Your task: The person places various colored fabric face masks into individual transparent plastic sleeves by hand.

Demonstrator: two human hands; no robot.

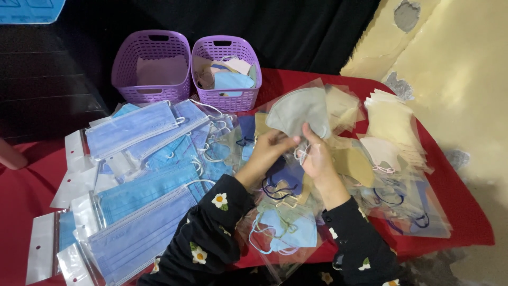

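Both hands are working a grey moulded fabric face mask [299, 112], which is being held up just above the heap of clear-bagged masks [296, 212] in front of the person. The left hand [269, 150] is pinching the mask's lower edge, fingers closed on the fabric. The right hand [316, 153] is cupping under the same edge, thumb raised, fingers curled round the thin white ear loop [302, 154] hanging below the mask; how tight that grip is cannot be told.

To handle the mask well, it seems best to be keeping the grip on the lower edge only, so the moulded cup is not creasing, and to be gathering the loop in the right hand so it is not snagging on the bags beneath.

Room is tight. To the left of the grey mask, sealed packs of flat blue pleated masks [135, 127] are spreading over the red cloth-covered table [465, 212]. Beyond the mask, two purple slotted plastic baskets [185, 66] are standing side by side, the one nearer the mask holding loose pastel masks. To its right, stacks of cream and beige masks in clear sleeves [391, 124] are lying near the table's far edge, with a peeling yellow wall [455, 69] just past them. The freest space is straight up, above the heap.
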